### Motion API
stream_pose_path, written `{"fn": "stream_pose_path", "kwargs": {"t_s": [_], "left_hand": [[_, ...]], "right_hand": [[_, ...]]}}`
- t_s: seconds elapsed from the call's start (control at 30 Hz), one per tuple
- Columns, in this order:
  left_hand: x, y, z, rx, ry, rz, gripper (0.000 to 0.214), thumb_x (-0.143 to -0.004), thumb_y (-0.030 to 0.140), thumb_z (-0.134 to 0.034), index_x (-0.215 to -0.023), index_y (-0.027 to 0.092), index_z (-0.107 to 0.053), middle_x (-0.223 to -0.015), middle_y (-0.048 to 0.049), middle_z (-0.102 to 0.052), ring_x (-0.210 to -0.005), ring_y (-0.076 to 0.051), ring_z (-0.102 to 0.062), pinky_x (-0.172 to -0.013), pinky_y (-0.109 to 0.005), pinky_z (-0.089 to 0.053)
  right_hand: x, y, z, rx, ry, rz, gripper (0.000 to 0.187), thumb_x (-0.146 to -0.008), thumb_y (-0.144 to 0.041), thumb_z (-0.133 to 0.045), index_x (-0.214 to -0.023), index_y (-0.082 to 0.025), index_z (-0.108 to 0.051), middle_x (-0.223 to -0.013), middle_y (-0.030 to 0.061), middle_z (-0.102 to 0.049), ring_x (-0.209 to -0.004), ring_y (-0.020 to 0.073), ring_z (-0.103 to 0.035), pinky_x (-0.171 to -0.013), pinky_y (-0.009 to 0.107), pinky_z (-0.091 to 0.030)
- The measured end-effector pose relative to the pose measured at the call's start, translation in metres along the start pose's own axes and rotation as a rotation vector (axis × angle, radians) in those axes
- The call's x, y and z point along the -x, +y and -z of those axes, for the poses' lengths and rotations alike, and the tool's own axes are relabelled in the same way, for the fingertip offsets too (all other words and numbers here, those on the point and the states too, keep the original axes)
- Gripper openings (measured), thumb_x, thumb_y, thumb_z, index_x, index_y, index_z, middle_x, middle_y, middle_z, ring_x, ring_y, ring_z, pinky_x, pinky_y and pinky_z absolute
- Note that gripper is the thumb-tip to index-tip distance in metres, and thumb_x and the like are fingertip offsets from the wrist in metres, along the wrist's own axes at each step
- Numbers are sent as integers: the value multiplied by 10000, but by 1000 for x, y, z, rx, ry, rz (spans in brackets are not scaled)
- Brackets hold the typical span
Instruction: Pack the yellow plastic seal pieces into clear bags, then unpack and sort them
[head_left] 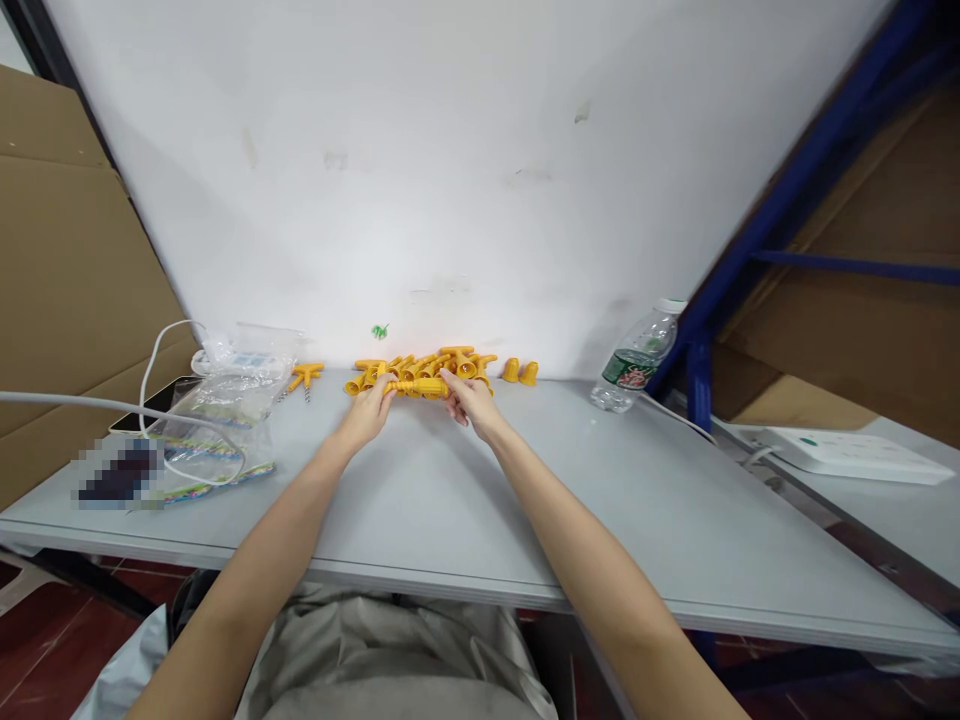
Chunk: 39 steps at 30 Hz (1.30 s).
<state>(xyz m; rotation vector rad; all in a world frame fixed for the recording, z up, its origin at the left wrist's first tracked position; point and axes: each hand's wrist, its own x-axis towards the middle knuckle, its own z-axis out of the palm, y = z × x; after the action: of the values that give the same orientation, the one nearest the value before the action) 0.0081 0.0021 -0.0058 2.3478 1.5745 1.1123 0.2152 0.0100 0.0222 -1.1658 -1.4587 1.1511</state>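
Note:
A long yellow plastic part (417, 387) lies crosswise between my two hands at the far side of the grey table (570, 500). My left hand (369, 408) grips its left end with curled fingers. My right hand (466, 397) pinches its right end. Just behind them sits a pile of several yellow T-shaped plastic parts (439, 362) against the white wall. Two small yellow cone caps (520, 372) stand to the right of the pile. One yellow T-part with a screw (306, 377) lies apart on the left.
Clear plastic bags (232, 395) and a white cable (161, 420) lie at the left, beside a phone (154, 402). A plastic water bottle (637, 358) stands at the right by a blue rack post (701, 345). A white power strip (847, 452) rests on the neighbouring table.

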Motion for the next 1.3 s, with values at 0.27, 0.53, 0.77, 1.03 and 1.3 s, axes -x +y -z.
{"fn": "stream_pose_path", "kwargs": {"t_s": [0.27,0.53,0.77,1.03,1.3], "left_hand": [[-1,-2,3,48,-39,34,294,-962,295,-378,-1198,196,-521,-845,-34,-648,-760,-175,-623,-779,-274,-466],[-1,-2,5,109,-32,40,302,-948,289,-424,-1215,183,-519,-862,-36,-649,-731,-165,-603,-757,-273,-461],[1,0,2,90,-15,64,282,-943,325,-470,-1187,200,-535,-840,-26,-661,-741,-165,-615,-761,-268,-458],[2,-1,-1,12,7,97,288,-963,361,-423,-1173,206,-546,-828,-28,-669,-728,-178,-631,-719,-263,-444],[2,-3,-2,1,34,108,285,-967,371,-421,-1159,214,-560,-834,-26,-679,-742,-176,-643,-712,-248,-435]], "right_hand": [[-1,4,-1,-62,-13,-73,511,-755,-697,-598,-642,-220,-454,-477,5,-568,-328,93,-432,-341,247,-329],[-5,10,9,-91,-131,161,533,-670,-477,-781,-1099,-211,-609,-879,9,-660,-569,119,-632,-624,304,-546],[-9,14,10,-79,-102,172,484,-682,-454,-775,-1074,-205,-637,-882,18,-653,-577,126,-631,-645,320,-554],[-9,15,9,-83,-96,182,499,-665,-489,-774,-1049,-202,-634,-887,24,-660,-582,127,-631,-637,313,-553],[-10,17,6,-99,-91,193,544,-613,-554,-788,-999,-204,-632,-843,18,-673,-555,133,-619,-658,336,-563]]}}
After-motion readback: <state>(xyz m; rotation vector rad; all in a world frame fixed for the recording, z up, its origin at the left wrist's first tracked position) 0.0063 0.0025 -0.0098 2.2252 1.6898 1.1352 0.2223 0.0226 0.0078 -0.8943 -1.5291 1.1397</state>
